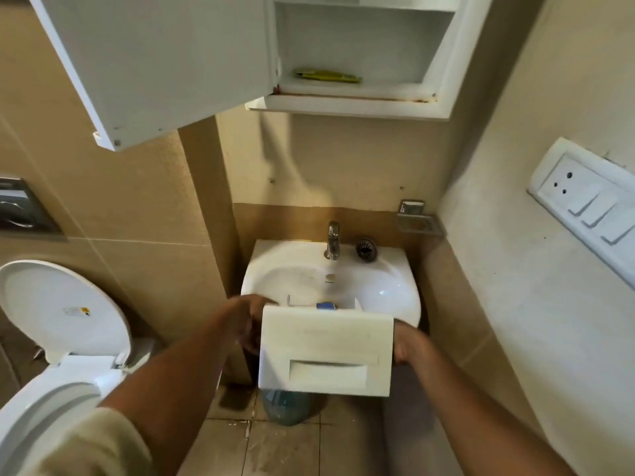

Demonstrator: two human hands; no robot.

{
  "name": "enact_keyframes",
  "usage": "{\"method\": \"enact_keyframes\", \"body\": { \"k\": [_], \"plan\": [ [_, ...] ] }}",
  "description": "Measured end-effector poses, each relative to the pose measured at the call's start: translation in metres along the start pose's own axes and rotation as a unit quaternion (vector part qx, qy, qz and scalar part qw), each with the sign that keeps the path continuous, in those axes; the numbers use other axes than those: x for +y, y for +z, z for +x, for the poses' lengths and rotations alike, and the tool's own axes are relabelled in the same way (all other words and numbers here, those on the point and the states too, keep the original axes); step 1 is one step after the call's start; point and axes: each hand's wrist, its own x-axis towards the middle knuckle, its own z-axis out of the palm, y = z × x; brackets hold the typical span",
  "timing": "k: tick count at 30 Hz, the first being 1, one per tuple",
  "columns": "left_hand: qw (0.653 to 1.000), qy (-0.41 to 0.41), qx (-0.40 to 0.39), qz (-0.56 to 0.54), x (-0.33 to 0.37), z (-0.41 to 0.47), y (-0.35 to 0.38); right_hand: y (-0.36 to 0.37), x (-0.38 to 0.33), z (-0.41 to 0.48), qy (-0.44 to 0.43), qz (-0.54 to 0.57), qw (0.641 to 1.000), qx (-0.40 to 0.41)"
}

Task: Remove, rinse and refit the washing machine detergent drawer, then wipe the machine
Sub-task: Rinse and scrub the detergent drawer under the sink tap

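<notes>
A white plastic detergent drawer (325,352) with a flat rectangular front panel and one recessed grip slot is held at the near rim of the glossy white ceramic basin (395,286). The left hand (248,324) clasps its left edge and the right hand (407,345) its right edge, fingers closed on the plastic. One small blue insert (326,306), seemingly a compartment cap, shows behind the panel. One chrome tap (332,240) stands above.

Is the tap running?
Cannot tell. No clear stream shows below the tap; the basin looks dry but the picture is blurred.
</notes>
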Motion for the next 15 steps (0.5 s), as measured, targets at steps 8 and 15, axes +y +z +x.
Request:
{"method": "enact_keyframes", "body": {
  "k": [8, 15],
  "plan": [
    [0.972, 0.215, -0.011, -0.091, 0.032, -0.014, -0.002, -0.006, -0.046, -0.018, -0.324, -0.133, 0.929, 0.122],
    [0.977, 0.189, 0.050, -0.090, 0.050, -0.028, 0.012, -0.008, -0.027, -0.019, -0.314, -0.054, 0.943, 0.099]
  ]
}}
